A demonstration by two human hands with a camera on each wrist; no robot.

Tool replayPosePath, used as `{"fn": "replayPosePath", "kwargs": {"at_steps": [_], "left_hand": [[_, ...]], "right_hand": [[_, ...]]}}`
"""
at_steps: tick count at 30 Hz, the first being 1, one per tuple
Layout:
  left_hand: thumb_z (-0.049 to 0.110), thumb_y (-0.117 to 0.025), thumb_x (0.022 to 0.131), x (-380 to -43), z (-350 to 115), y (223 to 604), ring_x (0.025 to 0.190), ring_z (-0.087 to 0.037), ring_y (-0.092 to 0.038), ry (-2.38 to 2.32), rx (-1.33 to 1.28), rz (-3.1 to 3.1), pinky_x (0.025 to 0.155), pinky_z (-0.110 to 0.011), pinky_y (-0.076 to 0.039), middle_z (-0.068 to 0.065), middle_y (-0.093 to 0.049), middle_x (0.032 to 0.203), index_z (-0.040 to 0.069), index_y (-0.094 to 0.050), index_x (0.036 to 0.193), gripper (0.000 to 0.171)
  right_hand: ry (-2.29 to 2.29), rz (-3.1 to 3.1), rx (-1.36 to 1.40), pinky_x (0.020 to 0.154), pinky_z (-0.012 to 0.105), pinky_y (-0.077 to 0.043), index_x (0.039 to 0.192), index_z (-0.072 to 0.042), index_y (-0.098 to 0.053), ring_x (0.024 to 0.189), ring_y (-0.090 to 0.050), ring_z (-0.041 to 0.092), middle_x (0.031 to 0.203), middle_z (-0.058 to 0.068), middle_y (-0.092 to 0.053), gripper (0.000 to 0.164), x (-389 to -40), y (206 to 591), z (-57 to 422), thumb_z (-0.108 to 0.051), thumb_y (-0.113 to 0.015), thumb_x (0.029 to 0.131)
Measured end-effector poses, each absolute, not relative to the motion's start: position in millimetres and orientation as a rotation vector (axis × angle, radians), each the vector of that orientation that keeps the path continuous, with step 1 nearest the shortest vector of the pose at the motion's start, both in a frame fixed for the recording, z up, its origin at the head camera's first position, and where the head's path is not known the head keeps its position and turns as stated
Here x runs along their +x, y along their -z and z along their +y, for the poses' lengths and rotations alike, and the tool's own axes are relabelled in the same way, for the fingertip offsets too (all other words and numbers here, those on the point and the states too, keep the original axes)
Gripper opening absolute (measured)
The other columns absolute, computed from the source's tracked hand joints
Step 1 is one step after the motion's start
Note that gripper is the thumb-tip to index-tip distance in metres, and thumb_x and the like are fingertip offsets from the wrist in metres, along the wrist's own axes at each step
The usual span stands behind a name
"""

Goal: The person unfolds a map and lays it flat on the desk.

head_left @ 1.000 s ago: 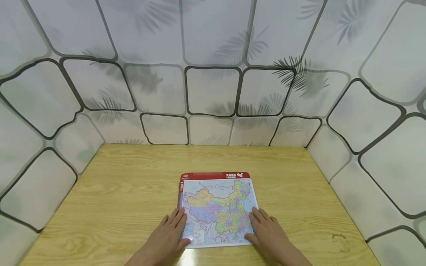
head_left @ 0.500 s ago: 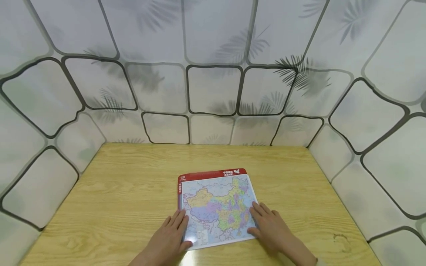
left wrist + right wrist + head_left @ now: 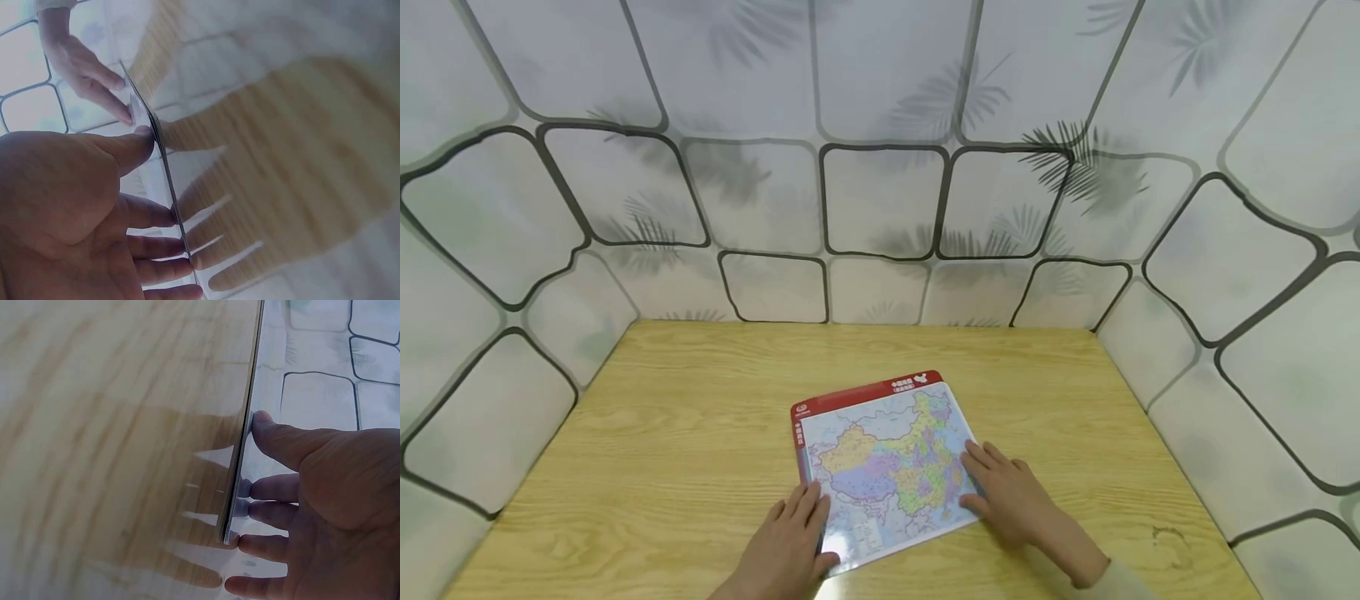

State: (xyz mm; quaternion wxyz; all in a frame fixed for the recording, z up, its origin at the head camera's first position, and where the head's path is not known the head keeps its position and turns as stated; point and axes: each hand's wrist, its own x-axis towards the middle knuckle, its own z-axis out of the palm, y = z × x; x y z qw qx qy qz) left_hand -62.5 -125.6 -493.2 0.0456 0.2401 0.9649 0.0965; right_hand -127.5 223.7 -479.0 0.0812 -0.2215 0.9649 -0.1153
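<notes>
A flat map board (image 3: pixel 880 467) with a red top border lies on the table, turned slightly counterclockwise. My left hand (image 3: pixel 785 540) touches its lower left side, thumb near the bottom corner and fingers nearly straight. On the opposite side, my right hand (image 3: pixel 1011 496) rests with straight fingertips on the right edge. In the left wrist view the left hand's fingers (image 3: pixel 153 244) meet the thin edge of the board (image 3: pixel 169 169). The right wrist view has the right thumb and fingers (image 3: pixel 269 487) against the board's edge (image 3: pixel 240 462), the little finger past its corner.
The wooden table (image 3: pixel 662 433) extends around the board on all sides. Walls with a stone-and-leaf pattern (image 3: pixel 880 200) enclose it at the back, left and right. A dark curved mark (image 3: pixel 1171 546) shows on the table at the right.
The board has turned counterclockwise, its top moving left and its right side farther away. My right hand has moved forward along with it, while the left hand has shifted slightly right and nearer.
</notes>
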Motion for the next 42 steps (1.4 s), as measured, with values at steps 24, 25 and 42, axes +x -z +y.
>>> {"fn": "replayPosePath", "kwargs": {"at_steps": [24, 25, 42], "left_hand": [[0.034, -0.071, 0.098, -105.0, -140.6, 462.4, 0.147, -0.048, -0.033, -0.410, 0.751, 3.075, 0.108, -0.062, -0.043, -0.029, -0.036, 0.159, -0.008, -0.050, 0.147, 0.068], [0.033, -0.072, 0.098, -111.7, -143.2, 460.9, 0.148, -0.048, -0.032, -0.416, 0.751, 3.094, 0.108, -0.062, -0.043, -0.029, -0.035, 0.160, -0.008, -0.048, 0.148, 0.069], [0.039, -0.069, 0.099, -164.4, -152.3, 478.1, 0.153, -0.042, -0.025, -0.384, 0.697, 2.924, 0.118, -0.064, -0.028, -0.023, -0.031, 0.165, -0.006, -0.040, 0.155, 0.077]], "right_hand": [[0.498, 3.069, -0.516, 0.107, 0.068, -0.039, 0.145, 0.008, -0.053, 0.145, -0.037, 0.048, 0.155, 0.028, -0.043, 0.065, -119.4, 469.4, 201.6, -0.036, -0.070, 0.100], [0.488, 3.085, -0.491, 0.106, 0.068, -0.040, 0.145, 0.008, -0.052, 0.144, -0.038, 0.049, 0.155, 0.029, -0.044, 0.066, -116.0, 468.0, 198.9, -0.037, -0.070, 0.099], [0.272, 3.102, -0.316, 0.101, 0.067, -0.045, 0.141, 0.015, -0.051, 0.138, -0.043, 0.054, 0.147, 0.037, -0.046, 0.076, -86.3, 470.5, 182.0, -0.046, -0.068, 0.098]]}}
